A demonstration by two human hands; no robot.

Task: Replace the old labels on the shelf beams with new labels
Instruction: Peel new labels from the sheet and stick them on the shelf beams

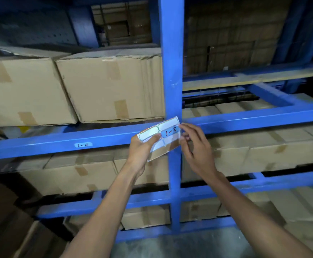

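Note:
My left hand (141, 149) holds a white label sheet (157, 140) by its lower left part, thumb on top, in front of the blue upright post (171, 71). One label on the sheet, marked "1-5" (170, 131), is blue with dark writing. My right hand (194, 144) pinches at the right end of that "1-5" label with its fingertips. A label reading "1-4" (83, 145) is stuck on the blue shelf beam (49, 144) to the left.
Taped cardboard boxes (107, 88) fill the shelf above the beam, and more boxes (73, 170) sit on the levels below. Lower beams (217, 192) cross behind my forearms. The grey floor (170, 244) shows at the bottom.

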